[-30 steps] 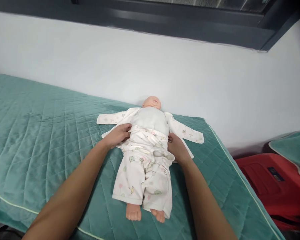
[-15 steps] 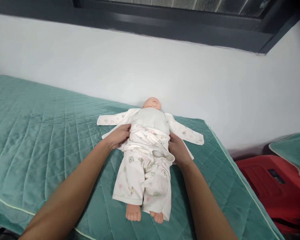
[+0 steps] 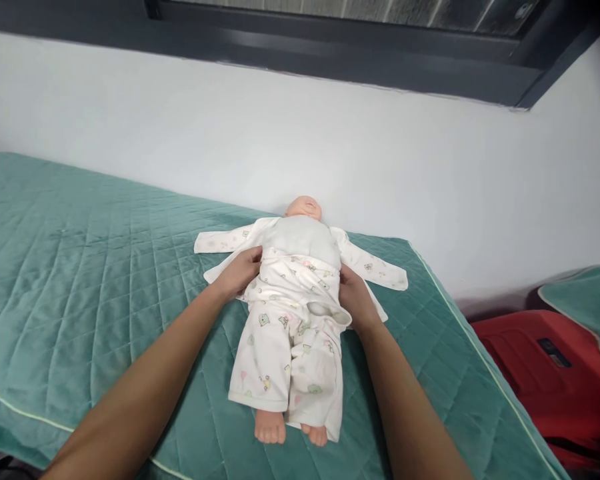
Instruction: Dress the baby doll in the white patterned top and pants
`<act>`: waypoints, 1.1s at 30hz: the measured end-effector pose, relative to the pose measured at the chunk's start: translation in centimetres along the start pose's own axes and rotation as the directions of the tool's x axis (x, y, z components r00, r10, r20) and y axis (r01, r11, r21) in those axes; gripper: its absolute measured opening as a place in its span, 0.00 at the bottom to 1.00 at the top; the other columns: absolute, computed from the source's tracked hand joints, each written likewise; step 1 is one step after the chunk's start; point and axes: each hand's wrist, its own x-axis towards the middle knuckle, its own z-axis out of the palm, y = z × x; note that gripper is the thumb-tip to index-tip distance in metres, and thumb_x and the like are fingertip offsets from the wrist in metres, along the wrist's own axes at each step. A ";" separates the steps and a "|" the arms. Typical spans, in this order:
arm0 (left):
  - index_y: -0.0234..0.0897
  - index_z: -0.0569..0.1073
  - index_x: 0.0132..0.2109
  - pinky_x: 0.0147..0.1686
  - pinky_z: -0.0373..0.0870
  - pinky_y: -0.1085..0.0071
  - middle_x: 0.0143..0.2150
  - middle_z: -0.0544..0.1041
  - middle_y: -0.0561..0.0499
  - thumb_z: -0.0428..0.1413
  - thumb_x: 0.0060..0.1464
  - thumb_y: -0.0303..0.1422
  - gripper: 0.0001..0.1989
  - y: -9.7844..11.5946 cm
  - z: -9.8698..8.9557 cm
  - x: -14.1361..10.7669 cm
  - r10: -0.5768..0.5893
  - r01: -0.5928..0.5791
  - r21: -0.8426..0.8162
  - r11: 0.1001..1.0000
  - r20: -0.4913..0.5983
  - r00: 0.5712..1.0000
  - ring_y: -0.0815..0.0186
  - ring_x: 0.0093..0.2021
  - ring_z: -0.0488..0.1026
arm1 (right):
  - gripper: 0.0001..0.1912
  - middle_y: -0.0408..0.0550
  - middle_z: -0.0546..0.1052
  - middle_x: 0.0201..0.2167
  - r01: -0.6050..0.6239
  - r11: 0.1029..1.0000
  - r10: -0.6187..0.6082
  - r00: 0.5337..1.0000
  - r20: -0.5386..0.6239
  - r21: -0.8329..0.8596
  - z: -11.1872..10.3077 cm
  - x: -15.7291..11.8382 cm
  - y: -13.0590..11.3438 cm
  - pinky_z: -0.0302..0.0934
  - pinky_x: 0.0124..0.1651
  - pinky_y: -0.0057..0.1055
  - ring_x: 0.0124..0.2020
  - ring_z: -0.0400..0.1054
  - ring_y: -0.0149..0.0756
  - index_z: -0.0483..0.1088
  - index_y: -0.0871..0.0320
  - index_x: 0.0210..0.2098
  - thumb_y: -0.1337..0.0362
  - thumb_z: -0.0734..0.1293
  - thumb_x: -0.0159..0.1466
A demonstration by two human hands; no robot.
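A baby doll lies on its back, feet towards me, on a green quilted cover. Printed white pants cover its legs and reach up over the waist, with a gaping fold at the crotch. Its white printed top is spread open beneath it, sleeves out to both sides, and the pale grey torso shows. My left hand is closed at the left edge of the waistband. At the opposite edge, my right hand grips the waistband too. Fingertips of both hands are partly hidden by the cloth.
The green quilted cover stretches far to the left, against a white wall. A dark window frame runs above. Beyond the right edge stands a red plastic object, with green cloth behind it.
The doll's legs and the pants have shifted slightly to the right. Both hands stay at the waistband, nearly unmoved.
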 end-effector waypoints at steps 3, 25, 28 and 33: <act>0.35 0.76 0.37 0.41 0.70 0.67 0.35 0.79 0.51 0.55 0.45 0.31 0.11 -0.2 -0.5 0.1 0.053 -0.021 0.276 0.961 -0.109 0.993 0.60 0.40 0.73 | 0.17 0.47 0.81 0.38 0.026 0.996 -0.028 0.999 -0.028 -0.086 -0.1 0.2 0.5 0.65 0.47 0.39 0.43 0.71 0.45 0.75 0.54 0.44 0.63 0.68 0.54; 0.39 0.73 0.45 0.49 0.68 0.67 0.46 0.73 0.47 0.53 0.58 0.33 0.09 0.6 -0.4 -1.6 0.496 -0.385 0.510 0.769 -0.097 0.863 0.62 0.48 0.70 | 0.04 0.47 0.70 0.40 0.237 0.965 -0.262 0.912 -0.317 -0.115 0.9 -1.2 -1.0 0.63 0.45 0.34 0.43 0.66 0.38 0.68 0.53 0.36 0.62 0.63 0.62; 0.39 0.73 0.46 0.51 0.67 0.66 0.47 0.72 0.47 0.53 0.59 0.33 0.09 0.8 -0.3 -1.7 0.510 -0.403 0.531 0.745 -0.065 0.858 0.62 0.49 0.69 | 0.04 0.47 0.68 0.41 0.320 0.934 -0.348 0.914 -0.209 -0.158 0.7 -1.2 -1.4 0.63 0.46 0.35 0.44 0.65 0.38 0.69 0.52 0.36 0.60 0.66 0.62; 0.38 0.73 0.49 0.59 0.61 0.65 0.50 0.68 0.44 0.55 0.59 0.34 0.12 1.2 0.5 -2.0 0.531 -0.427 0.599 0.677 0.004 0.847 0.60 0.54 0.66 | 0.11 0.49 0.65 0.44 0.399 0.875 -0.442 0.889 -0.119 -0.274 0.6 -0.6 -1.3 0.61 0.50 0.37 0.51 0.61 0.41 0.69 0.53 0.38 0.62 0.72 0.57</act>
